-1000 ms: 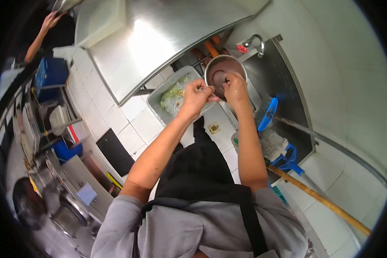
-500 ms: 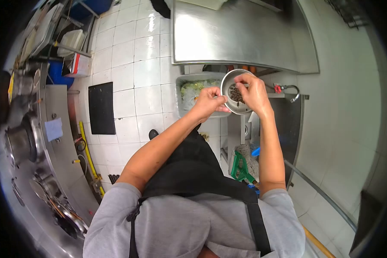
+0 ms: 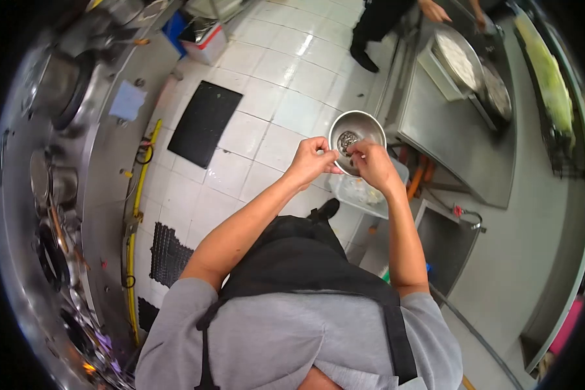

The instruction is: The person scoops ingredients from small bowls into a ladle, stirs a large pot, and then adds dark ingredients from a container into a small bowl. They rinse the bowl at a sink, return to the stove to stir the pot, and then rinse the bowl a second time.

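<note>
A round metal bowl (image 3: 370, 127) is in front of me, tilted a little so that its inside shows. Small dark pieces (image 3: 347, 139) lie in its bottom. My left hand (image 3: 311, 161) grips the bowl's left rim between thumb and fingers. Over the lower right part of the bowl, my right hand (image 3: 376, 166) reaches in with its fingertips pinched together beside the dark pieces. What is between those fingertips is too small to make out. Below the bowl, partly hidden by it and my right arm, stands a clear plastic tub (image 3: 364, 196) with pale contents.
At upper right, another person's hand (image 3: 433, 10) is near a pan of white food (image 3: 459, 57) on the steel counter (image 3: 435, 123). A sink (image 3: 450, 239) with a tap (image 3: 469, 216) is at right. Pots (image 3: 53, 84) line the left counter; a black mat (image 3: 205, 123) lies on the floor.
My view has turned and shifted, bringing the other person and the pans into sight. The bowl, still in my left hand, is now clear of the counter edge. My right fingers remain inside it.
</note>
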A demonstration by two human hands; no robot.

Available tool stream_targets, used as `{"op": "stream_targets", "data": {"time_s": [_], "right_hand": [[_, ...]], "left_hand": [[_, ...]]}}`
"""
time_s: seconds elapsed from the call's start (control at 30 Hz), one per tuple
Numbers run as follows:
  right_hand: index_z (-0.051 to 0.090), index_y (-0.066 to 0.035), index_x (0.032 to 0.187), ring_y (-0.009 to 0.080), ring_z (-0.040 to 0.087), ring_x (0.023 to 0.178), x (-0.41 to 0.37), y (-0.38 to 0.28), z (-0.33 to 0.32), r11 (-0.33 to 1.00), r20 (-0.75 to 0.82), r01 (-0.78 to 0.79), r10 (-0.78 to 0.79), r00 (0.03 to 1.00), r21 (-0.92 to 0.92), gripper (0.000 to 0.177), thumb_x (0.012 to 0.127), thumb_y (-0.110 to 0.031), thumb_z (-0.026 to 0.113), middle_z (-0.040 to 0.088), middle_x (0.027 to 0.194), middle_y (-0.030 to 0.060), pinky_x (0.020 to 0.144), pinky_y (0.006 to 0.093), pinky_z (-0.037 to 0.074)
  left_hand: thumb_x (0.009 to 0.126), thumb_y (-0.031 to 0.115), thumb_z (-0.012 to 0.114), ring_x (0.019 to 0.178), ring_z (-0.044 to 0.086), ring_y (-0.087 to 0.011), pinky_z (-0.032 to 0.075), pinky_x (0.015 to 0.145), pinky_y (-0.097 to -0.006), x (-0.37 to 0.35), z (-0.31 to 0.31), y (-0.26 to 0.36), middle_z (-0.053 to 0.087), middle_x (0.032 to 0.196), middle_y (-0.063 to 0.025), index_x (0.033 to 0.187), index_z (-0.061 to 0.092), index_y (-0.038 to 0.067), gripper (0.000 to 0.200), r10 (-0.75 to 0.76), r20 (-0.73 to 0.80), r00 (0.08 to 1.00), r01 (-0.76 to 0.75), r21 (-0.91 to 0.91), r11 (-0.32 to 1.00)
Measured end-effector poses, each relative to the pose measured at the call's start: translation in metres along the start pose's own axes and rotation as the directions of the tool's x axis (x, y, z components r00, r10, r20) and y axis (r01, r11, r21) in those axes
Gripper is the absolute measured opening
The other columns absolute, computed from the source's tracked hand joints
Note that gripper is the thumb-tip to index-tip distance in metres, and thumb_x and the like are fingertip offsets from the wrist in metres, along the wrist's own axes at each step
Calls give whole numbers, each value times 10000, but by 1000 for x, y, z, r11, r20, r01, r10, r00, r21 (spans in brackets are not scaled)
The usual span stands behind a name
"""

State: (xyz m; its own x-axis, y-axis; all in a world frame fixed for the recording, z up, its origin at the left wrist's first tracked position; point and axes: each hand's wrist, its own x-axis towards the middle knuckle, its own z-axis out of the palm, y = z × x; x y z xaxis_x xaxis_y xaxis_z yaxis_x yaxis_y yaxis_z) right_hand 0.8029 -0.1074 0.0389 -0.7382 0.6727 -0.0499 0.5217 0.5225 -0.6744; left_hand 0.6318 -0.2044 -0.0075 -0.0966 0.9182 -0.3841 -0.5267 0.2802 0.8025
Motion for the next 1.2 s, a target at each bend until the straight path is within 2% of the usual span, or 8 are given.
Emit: {"op": "stream_targets", "data": {"time_s": [0.17, 0.27, 0.5, 0.63, 0.73, 0.9, 1.0, 1.2], "right_hand": [[678, 32, 973, 371, 656, 898, 60, -72, 42, 945, -169, -76, 136, 976, 318, 224, 781, 81, 575, 669, 1043, 183, 841, 379, 535], [664, 39, 982, 379, 653, 923, 67, -76, 81, 948, -46, 229, -245, 968, -220, 253, 753, 97, 574, 643, 1118, 191, 849, 392, 533], [660, 34, 1063, 411, 647, 933, 67, -82, 90, 983, -20, -33, 29, 999, -182, 346, 717, 31, 673, 624, 1074, 240, 831, 449, 526], [639, 55, 1012, 464, 619, 971, 51, -59, 80, 970, -136, -128, 101, 986, -208, 355, 676, 11, 746, 612, 987, 277, 858, 475, 524], [629, 60, 990, 457, 616, 951, 34, -16, 70, 962, -310, -235, 183, 933, -140, 358, 667, -6, 767, 610, 973, 266, 842, 478, 522], [647, 53, 1045, 301, 690, 761, -28, 57, 27, 944, -535, -315, 315, 784, 96, 390, 697, -23, 805, 627, 954, 196, 688, 382, 560], [657, 52, 1067, 296, 696, 781, -68, 92, -2, 901, -579, -389, 425, 696, 194, 408, 693, -17, 804, 637, 945, 191, 703, 384, 563], [676, 44, 991, 306, 688, 782, -151, 173, -54, 856, -722, -457, 472, 505, 240, 278, 723, 4, 740, 667, 889, 181, 711, 389, 550]], "left_hand": [[902, 20, 650, 697, 696, -200, 637, 660, -309, -44, -89, 31, 598, 838, -72, 748, 479, 43, 231, 41, -112, 993, -43, -11, 999], [907, 27, 648, 685, 708, -217, 625, 646, -296, -56, -119, 31, 607, 846, -82, 752, 480, 47, 229, 91, -150, 985, -94, -16, 995], [880, 10, 653, 663, 706, -215, 609, 572, -268, -51, -120, 39, 607, 860, -127, 719, 462, 28, 250, 116, -227, 967, -115, 18, 993], [844, -23, 648, 780, 697, -225, 632, 582, -278, -27, -79, 27, 501, 1167, -174, 716, 472, -34, 217, 390, -160, 907, -334, 291, 897], [838, -32, 641, 799, 689, -228, 644, 592, -290, -10, -27, 18, 508, 1162, -182, 724, 483, -33, 195, 438, -27, 899, -401, 355, 845], [873, -12, 639, 861, 697, -247, 650, 626, -297, 16, 66, -3, 475, 1222, -175, 742, 492, -40, 198, 321, 175, 931, -365, 436, 823], [861, 5, 660, 646, 661, -193, 595, 517, -284, 31, 123, -30, 523, 1145, -193, 737, 490, -40, 215, 366, 239, 900, -436, 433, 789], [834, -21, 643, 809, 650, -240, 584, 598, -325, 59, 240, -93, 529, 1128, -177, 716, 475, -27, 205, 356, 447, 821, -565, 538, 626]]}}
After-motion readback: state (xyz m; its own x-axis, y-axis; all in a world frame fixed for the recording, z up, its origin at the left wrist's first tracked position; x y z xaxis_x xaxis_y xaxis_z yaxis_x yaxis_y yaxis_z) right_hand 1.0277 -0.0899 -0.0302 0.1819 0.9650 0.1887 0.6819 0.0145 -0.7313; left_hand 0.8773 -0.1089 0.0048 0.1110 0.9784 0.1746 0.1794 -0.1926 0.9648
